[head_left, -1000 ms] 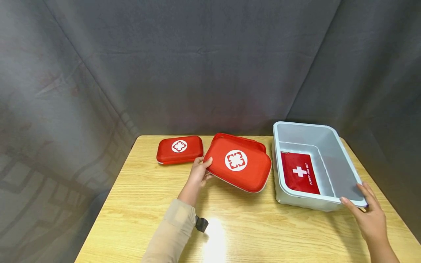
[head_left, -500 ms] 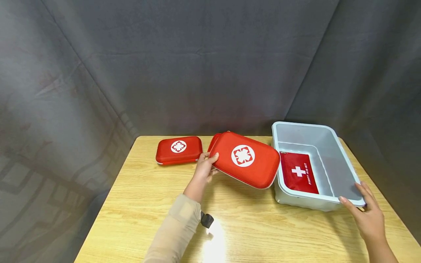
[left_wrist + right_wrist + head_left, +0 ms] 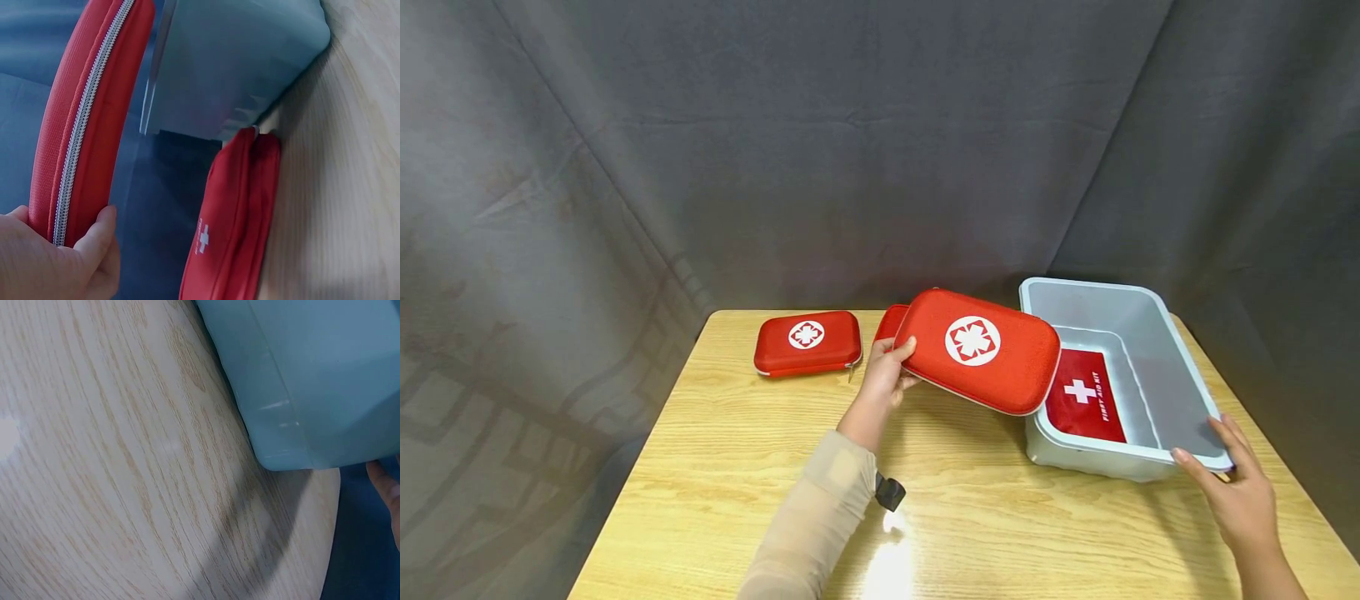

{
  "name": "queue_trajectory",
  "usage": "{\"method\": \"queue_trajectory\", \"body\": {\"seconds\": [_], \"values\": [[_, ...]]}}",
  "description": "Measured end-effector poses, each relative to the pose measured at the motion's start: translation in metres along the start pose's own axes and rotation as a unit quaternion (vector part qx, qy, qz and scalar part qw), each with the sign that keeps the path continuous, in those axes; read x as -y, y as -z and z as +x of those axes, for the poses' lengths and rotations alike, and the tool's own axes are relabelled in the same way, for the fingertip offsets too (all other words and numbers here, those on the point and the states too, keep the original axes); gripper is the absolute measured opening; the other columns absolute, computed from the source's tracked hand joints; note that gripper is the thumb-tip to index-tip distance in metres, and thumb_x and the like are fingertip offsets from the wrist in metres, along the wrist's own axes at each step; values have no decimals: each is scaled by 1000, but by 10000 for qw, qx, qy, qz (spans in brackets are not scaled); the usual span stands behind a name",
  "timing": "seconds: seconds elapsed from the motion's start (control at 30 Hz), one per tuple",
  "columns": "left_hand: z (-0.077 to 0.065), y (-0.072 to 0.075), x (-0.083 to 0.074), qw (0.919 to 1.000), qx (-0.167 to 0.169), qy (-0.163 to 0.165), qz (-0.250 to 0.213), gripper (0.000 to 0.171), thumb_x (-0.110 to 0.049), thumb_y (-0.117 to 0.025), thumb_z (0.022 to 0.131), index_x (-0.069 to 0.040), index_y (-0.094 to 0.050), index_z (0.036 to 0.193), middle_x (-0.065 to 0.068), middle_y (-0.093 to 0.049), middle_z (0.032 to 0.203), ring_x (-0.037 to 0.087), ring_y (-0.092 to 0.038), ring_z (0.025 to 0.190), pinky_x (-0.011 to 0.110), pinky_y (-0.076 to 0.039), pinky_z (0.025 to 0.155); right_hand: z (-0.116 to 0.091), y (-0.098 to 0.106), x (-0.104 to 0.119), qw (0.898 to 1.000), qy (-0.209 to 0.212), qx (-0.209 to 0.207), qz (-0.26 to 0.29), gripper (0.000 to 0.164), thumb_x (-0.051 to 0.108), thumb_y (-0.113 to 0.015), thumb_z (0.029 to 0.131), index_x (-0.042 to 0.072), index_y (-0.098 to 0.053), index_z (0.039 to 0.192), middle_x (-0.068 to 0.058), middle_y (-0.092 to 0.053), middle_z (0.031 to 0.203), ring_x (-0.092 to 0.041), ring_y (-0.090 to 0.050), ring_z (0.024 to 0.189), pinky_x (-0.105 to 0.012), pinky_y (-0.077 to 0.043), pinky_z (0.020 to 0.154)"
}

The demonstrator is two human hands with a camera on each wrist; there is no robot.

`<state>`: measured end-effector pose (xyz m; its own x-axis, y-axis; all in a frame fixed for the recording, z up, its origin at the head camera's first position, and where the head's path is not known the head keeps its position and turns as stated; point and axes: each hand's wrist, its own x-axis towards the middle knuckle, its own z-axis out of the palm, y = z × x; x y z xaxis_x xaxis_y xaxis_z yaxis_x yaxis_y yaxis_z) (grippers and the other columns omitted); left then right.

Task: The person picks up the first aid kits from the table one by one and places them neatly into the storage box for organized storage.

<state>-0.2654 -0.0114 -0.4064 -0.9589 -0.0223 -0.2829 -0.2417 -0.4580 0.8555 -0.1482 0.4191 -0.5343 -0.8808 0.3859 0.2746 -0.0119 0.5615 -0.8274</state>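
Note:
My left hand [image 3: 886,375] pinches the left end of a red zippered first aid case [image 3: 1015,358] marked with a white emblem. Raised above the table and tilted, the case overlaps the bin's left rim in the head view. Its zipper edge [image 3: 81,137] faces the left wrist camera, with thumb and fingers on either side. At the near right corner of a grey plastic bin [image 3: 1176,358], my right hand [image 3: 1243,492] grips the rim, thumb in front and fingers at the side. A flat red first aid pouch [image 3: 1084,396] lies inside the bin.
Another red case [image 3: 808,343] lies at the table's back left. Mostly hidden behind the held case is a red pouch [image 3: 889,323]; the left wrist view shows its white cross, close to the bin's wall [image 3: 237,69]. A grey curtain [image 3: 865,167] hangs behind the wooden table [image 3: 700,500].
My left hand has carried the case rightward and slightly up, from over the red pouch to the bin's left rim. The right hand has stayed at the bin's corner.

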Motion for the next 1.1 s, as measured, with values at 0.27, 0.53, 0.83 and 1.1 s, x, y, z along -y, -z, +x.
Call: {"method": "queue_trajectory", "body": {"seconds": [0.27,0.53,0.83,1.1], "values": [[3,-21,-4,9997,158,-130,150,35,-9,-56,83,-1,-34,110,17,-50,99,22,-57,77,40,-48,64,-23,2,83,9997,-141,208,66,65,7,-59,80,20,-28,135,17,-13,139,10,-15,116,-1,-15,87],[2,-42,-3,9998,172,-113,36,32,-9,-57,82,-3,-37,106,13,-51,96,19,-56,73,37,-48,62,-5,2,13,10000,44,17,-5,66,8,-65,76,23,-33,133,16,-16,139,6,-15,120,-2,-15,89],[2,-58,2,9994,224,-178,178,33,-10,-60,80,-4,-38,105,11,-53,90,17,-56,67,33,-48,56,-1,0,-2,10000,53,36,-8,68,7,-65,75,23,-33,133,16,-16,139,5,-15,121,-2,-16,89],[3,-72,-1,9980,340,-289,444,33,-8,-62,78,-4,-41,103,9,-54,84,16,-56,61,32,-49,56,-2,-1,1,9999,147,-70,3,68,7,-67,74,23,-35,132,15,-18,139,3,-17,121,-2,-18,88]]}}
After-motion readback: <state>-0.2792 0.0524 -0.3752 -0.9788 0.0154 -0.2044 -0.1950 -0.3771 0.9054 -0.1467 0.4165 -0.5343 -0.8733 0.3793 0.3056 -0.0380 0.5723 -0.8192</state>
